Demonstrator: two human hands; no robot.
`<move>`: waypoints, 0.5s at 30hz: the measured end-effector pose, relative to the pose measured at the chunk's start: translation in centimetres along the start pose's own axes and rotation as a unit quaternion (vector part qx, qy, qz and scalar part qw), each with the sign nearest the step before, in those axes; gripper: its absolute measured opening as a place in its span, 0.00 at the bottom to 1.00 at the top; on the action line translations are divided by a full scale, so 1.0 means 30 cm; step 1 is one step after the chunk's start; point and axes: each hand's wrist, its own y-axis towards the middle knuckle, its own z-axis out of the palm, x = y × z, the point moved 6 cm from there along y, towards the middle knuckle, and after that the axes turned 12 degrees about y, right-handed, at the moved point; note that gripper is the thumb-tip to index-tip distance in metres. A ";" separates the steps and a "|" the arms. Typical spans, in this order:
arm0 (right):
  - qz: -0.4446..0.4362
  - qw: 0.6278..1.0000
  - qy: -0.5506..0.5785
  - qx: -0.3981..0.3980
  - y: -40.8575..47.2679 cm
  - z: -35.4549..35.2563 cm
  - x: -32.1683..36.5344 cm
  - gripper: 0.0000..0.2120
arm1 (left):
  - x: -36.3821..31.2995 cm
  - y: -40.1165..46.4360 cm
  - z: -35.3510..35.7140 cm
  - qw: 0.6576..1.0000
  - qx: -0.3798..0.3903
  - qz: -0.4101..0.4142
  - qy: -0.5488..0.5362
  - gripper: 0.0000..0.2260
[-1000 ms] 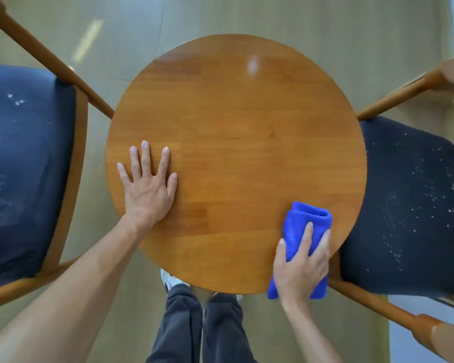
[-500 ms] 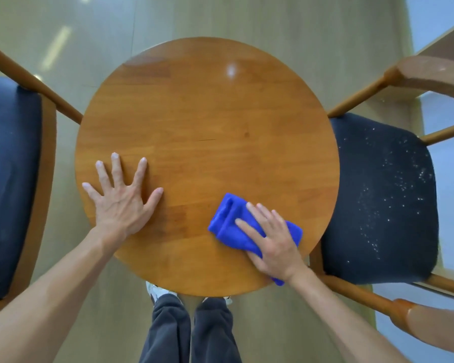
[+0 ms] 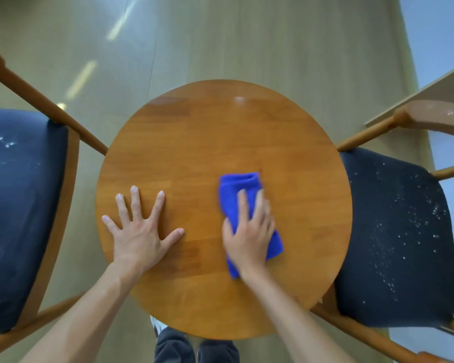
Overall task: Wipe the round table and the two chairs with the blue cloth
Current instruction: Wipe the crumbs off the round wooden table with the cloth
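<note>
A round wooden table (image 3: 220, 132) fills the middle of the view. A folded blue cloth (image 3: 236, 187) lies on its right-centre part. My right hand (image 3: 249, 231) presses flat on the cloth with straight fingers, covering its near half. My left hand (image 3: 139, 226) rests flat on the table's left side, fingers spread. A wooden chair with a dark blue seat (image 3: 19, 205) stands left of the table, with a few white specks. A second such chair (image 3: 399, 237) stands right of it, its seat dotted with many white specks.
Pale wooden floor (image 3: 220, 35) lies beyond the table. My legs in dark trousers (image 3: 194, 349) show below the table's near edge. The right chair's wooden armrest (image 3: 435, 116) rises at the upper right. A light blue wall or floor strip (image 3: 440, 35) runs along the right.
My right hand has slid the cloth from the table's near right edge leftward, then away toward the middle. The left hand stayed flat on the table. The camera has tilted forward.
</note>
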 end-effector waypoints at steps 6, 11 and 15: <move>-0.256 0.956 -0.020 0.144 -0.103 -0.046 -0.132 0.31 | -0.005 0.037 -0.066 0.999 -0.041 0.012 -0.018 0.43; 0.117 0.992 0.018 -0.048 0.169 -0.186 -0.361 0.30 | -0.069 0.188 -0.180 0.997 -0.066 0.020 -0.039 0.45; 0.311 0.940 0.073 -0.116 0.382 -0.168 -0.365 0.33 | -0.093 0.302 -0.206 0.999 -0.004 0.007 -0.041 0.48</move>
